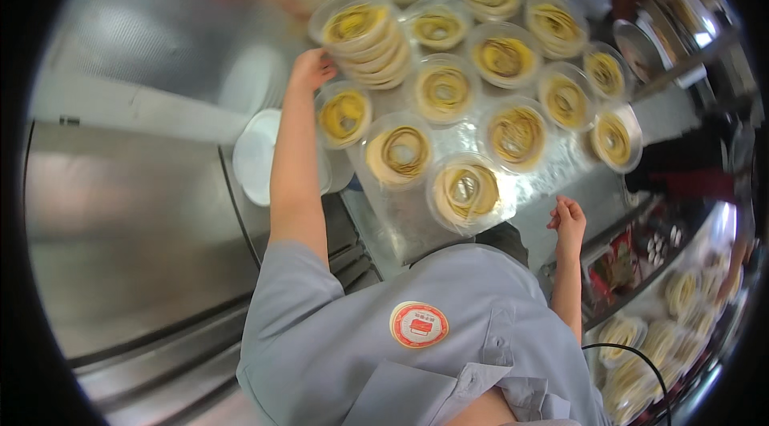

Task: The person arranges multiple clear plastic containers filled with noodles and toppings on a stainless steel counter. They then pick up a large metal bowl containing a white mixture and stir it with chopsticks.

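My left hand (313, 70) is at the near left side of a stack of clear plastic bowls (366, 35), fingers bent beside its lower part. Whether it grips the stack cannot be told. Yellow strips, perhaps noodles, show in the top bowl. Just below this hand sits a single bowl (343, 115) of the same strips. Several more filled bowls cover the steel table (393, 228), among them one near its front edge (465, 192). Off the table's right front side hangs my right hand (568, 220), its fingers loosely bent with nothing visible in them.
White plastic lids or tubs (255, 156) stand left of the table, by a steel cabinet (132, 222). Right of me is a shelf with packets (619, 264). Packed noodle-like food (649, 354) lies lower right, with a black cable (646, 357). Someone's dark clothing (679, 162) shows at right.
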`<state>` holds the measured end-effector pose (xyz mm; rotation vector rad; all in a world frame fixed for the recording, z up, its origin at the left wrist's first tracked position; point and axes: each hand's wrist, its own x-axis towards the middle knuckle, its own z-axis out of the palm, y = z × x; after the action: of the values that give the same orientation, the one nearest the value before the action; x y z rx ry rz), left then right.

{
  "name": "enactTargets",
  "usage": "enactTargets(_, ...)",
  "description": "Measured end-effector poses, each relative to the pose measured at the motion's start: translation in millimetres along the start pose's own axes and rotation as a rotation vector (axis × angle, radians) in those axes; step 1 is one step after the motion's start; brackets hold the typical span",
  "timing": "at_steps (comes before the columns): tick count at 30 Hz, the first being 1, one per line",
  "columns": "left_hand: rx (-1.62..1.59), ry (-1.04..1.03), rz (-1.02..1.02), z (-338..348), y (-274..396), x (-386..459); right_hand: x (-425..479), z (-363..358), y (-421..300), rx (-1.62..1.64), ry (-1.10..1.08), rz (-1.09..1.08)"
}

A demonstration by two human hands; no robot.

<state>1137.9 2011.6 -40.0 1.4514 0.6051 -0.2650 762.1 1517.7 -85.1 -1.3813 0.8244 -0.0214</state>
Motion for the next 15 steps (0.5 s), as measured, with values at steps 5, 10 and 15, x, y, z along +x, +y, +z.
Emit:
enactTargets(5,0.317,-0.201,-0.122,-4,-12,39,63,152,-108,-0.128,-0.469,-0.274)
enactTargets(10,0.242,-0.451,-0.094,8,7,51,138,309,-155,-0.702,-0.562,-0.561)
enactTargets(15,0.221,-0.591,-0.068,-7,-3,69,163,383,-147,-0.878,-0.603,-0.429)
